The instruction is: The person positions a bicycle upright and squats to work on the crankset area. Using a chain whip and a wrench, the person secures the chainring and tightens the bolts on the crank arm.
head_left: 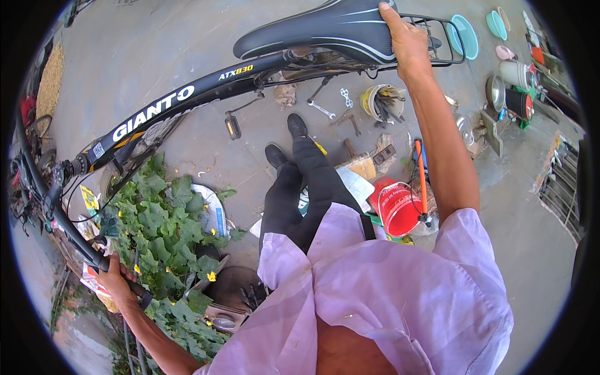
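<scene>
A black bicycle (pixel 206 94) stretches across the upper left, its frame running from the saddle down to the handlebar (pixel 67 226) at the far left. My left hand (pixel 115 281) is wrapped round the handlebar near its grip. At the top, my right hand (pixel 407 45) grasps the rear of the black saddle (pixel 319 31), thumb on top and the other fingers mostly hidden. Behind the saddle, a black rear rack (pixel 441 61) sticks out past that hand. One pedal (pixel 232 125) hangs below the frame.
Leafy plants with yellow flowers (pixel 156 231) grow beside the handlebar. Near my feet lie a wrench (pixel 322 110) and a hammer (pixel 351 149). A tool bucket (pixel 373 103), red bucket (pixel 400 212) and orange hand pump (pixel 421 172) stand rightward. Basins (pixel 464 37) sit at the upper right.
</scene>
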Tool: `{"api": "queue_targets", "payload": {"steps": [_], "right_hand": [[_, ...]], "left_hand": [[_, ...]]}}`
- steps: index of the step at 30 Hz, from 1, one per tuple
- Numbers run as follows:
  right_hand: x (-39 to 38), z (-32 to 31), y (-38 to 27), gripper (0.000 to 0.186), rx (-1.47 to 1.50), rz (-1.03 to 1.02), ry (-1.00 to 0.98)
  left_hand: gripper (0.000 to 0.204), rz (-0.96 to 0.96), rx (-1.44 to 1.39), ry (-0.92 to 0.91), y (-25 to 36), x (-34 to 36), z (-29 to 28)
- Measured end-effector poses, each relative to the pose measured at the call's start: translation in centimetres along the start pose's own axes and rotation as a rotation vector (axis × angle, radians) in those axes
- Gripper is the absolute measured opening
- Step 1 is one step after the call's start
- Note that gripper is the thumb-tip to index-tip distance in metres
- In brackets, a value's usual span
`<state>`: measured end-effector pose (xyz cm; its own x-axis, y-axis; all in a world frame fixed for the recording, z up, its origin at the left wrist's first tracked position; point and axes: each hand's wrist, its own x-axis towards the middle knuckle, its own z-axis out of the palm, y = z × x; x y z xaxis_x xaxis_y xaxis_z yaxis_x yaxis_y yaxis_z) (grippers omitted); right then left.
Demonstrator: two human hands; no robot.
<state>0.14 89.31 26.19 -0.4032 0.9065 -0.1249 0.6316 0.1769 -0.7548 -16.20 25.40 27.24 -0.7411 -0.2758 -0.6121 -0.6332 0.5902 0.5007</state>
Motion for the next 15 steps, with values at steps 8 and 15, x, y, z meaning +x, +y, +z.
{"api": "queue_targets", "payload": {"steps": [8, 15], "right_hand": [[3.1, -1.8, 3.7, 0.071, -0.36, -0.004, 0.031], [1.2, -1.4, 2.3, 0.071, -0.267, 0.019, 0.08]], "left_hand": [[0.022, 0.068, -0.103, -0.087, 1.0, -1.2, 0.6], [0.022, 0.06, -0.121, -0.067, -0.1, -1.7, 0.8]]}}
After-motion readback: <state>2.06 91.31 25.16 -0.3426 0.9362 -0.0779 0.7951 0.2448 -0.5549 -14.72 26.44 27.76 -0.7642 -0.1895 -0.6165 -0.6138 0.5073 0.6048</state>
